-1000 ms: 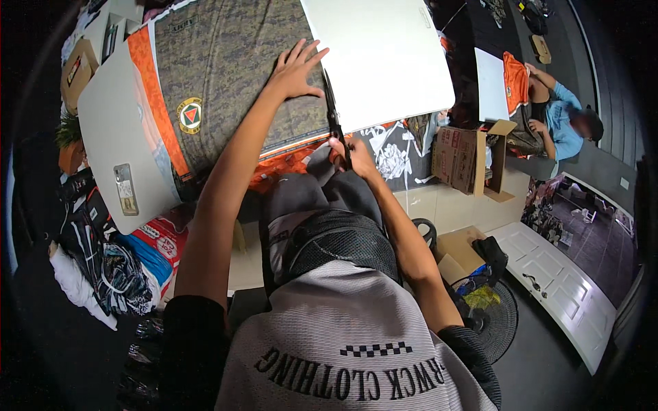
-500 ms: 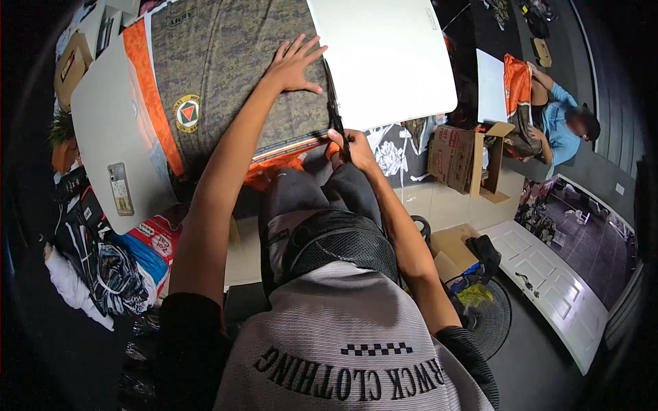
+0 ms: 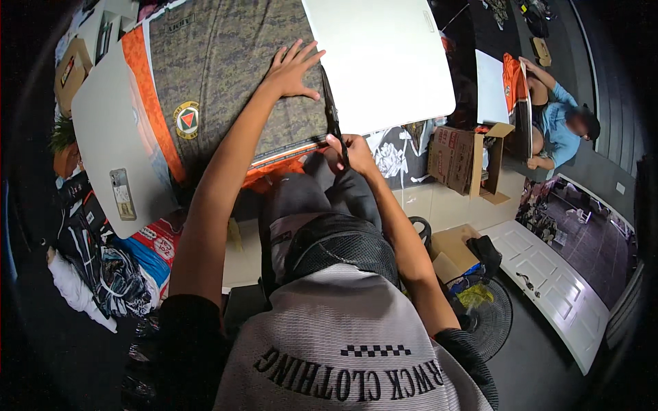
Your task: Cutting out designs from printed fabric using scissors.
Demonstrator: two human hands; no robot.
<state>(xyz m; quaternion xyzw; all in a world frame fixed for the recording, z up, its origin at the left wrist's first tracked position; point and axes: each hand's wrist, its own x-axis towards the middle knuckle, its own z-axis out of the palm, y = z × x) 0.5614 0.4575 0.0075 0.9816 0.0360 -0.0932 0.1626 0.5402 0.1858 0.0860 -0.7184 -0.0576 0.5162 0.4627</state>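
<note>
A camouflage-patterned cloth (image 3: 226, 75) with an orange side strip (image 3: 154, 109) and a round emblem (image 3: 187, 120) is spread over the white table. My left hand (image 3: 291, 74) lies on it, fingers spread, near its right edge. My right hand (image 3: 356, 152) grips black scissors (image 3: 331, 103) by the handles at the cloth's near right corner. Their long blades point away from me along the cloth's right edge. Just how far the blades are parted is hard to see. Orange fabric (image 3: 274, 172) hangs below the table's front edge, over my lap.
To the right is the bare white tabletop (image 3: 380, 61). A phone (image 3: 123, 194) rests at the table's left end. An open cardboard box (image 3: 473, 161) stands at right, with a floor fan (image 3: 490, 318) lower down. Beyond, a person (image 3: 565, 127) in blue handles orange cloth.
My hands, the scissors and the cloth's right edge appear slightly farther left. At far right, the other person's lower hand has moved down, and the orange cloth they hold has changed position.
</note>
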